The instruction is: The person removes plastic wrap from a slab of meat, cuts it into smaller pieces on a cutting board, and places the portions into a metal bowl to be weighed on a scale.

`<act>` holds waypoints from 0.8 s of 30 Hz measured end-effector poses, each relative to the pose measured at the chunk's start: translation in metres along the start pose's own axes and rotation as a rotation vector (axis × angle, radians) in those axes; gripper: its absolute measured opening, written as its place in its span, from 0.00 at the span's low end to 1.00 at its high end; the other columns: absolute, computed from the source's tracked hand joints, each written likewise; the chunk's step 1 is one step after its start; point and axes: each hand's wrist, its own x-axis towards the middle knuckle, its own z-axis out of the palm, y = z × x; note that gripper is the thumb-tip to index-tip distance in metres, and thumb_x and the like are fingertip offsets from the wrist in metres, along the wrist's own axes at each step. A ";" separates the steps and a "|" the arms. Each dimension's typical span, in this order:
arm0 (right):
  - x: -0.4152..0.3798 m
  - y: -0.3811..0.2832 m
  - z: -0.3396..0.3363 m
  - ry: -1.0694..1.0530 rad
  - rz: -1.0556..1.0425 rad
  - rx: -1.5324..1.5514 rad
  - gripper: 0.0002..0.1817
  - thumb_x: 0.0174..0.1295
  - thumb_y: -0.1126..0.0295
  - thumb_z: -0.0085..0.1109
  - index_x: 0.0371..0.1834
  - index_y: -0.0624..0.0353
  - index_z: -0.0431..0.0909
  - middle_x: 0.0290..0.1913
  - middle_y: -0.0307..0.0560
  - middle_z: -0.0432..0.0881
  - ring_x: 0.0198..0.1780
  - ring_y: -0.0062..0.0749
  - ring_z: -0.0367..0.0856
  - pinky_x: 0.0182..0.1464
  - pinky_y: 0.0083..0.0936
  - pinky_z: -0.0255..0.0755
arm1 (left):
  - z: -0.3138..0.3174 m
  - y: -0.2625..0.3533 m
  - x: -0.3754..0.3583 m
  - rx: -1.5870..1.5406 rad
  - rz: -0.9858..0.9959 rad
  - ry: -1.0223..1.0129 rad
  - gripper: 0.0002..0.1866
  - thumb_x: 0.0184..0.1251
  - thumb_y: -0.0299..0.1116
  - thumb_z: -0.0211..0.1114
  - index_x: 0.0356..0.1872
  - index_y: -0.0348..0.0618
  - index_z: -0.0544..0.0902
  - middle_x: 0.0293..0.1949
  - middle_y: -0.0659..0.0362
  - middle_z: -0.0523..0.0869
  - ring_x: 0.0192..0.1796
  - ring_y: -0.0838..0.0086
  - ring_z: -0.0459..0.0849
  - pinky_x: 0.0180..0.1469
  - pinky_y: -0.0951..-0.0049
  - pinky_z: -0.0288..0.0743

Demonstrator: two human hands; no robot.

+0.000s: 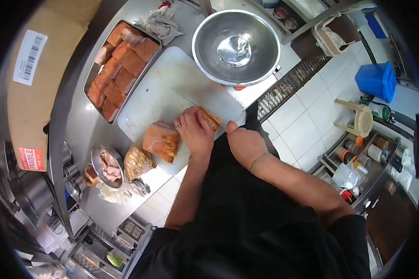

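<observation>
- A grey metal tabletop (pixel 184 19) carries a white plastic cutting board (pixel 156 95), lightly smeared with orange.
- On the board, a small orange-brown piece of meat (pixel 212 118) lies between the two hands.
- The left hand (pixel 196 130) has its fingers bent, right beside that piece (how firmly it holds, I cannot tell).
- The right hand (pixel 246 144) is closed in a fist around a long, thin-bladed knife (pixel 185 96), its handle hidden.
- A thick orange-brown block of meat (pixel 162 142) sits left of the left hand.
- Beyond, a rectangular steel tray (pixel 137 83) holds rows of orange-coated meat blocks (pixel 123 60); a wide, round steel bowl (pixel 261 41) stands at the board's far end.
- White floor tiles (pixel 307 104) stretch rightward, past a metal drain grate (pixel 288 86), to a beige plastic stool (pixel 360 119) and a blue plastic bin (pixel 375 83).
</observation>
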 end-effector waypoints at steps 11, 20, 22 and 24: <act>-0.010 0.010 0.015 0.000 0.030 0.016 0.07 0.74 0.72 0.50 0.50 0.64 0.71 0.41 0.62 0.90 0.42 0.58 0.93 0.43 0.48 0.88 | 0.003 -0.001 -0.001 -0.006 0.023 0.036 0.09 0.77 0.28 0.62 0.52 0.39 0.79 0.48 0.49 0.85 0.53 0.48 0.83 0.60 0.47 0.69; 0.042 0.010 0.024 0.073 -0.133 0.113 0.10 0.73 0.72 0.51 0.52 0.65 0.73 0.43 0.65 0.90 0.45 0.60 0.92 0.47 0.50 0.86 | -0.002 -0.001 -0.003 0.017 0.011 0.010 0.10 0.77 0.29 0.61 0.54 0.38 0.80 0.51 0.49 0.85 0.55 0.49 0.83 0.61 0.47 0.71; 0.047 0.025 0.013 0.034 -0.173 0.107 0.12 0.72 0.70 0.53 0.53 0.66 0.74 0.43 0.66 0.91 0.46 0.61 0.92 0.48 0.50 0.85 | -0.009 0.000 -0.003 -0.053 -0.024 -0.070 0.11 0.76 0.28 0.61 0.55 0.38 0.80 0.53 0.48 0.85 0.57 0.49 0.82 0.64 0.47 0.71; 0.053 0.039 -0.002 -0.044 -0.196 0.123 0.15 0.73 0.68 0.56 0.56 0.66 0.75 0.47 0.66 0.90 0.50 0.62 0.90 0.53 0.52 0.83 | -0.021 -0.003 0.005 -0.168 -0.085 -0.177 0.14 0.74 0.26 0.62 0.58 0.39 0.80 0.57 0.48 0.84 0.60 0.49 0.82 0.67 0.47 0.69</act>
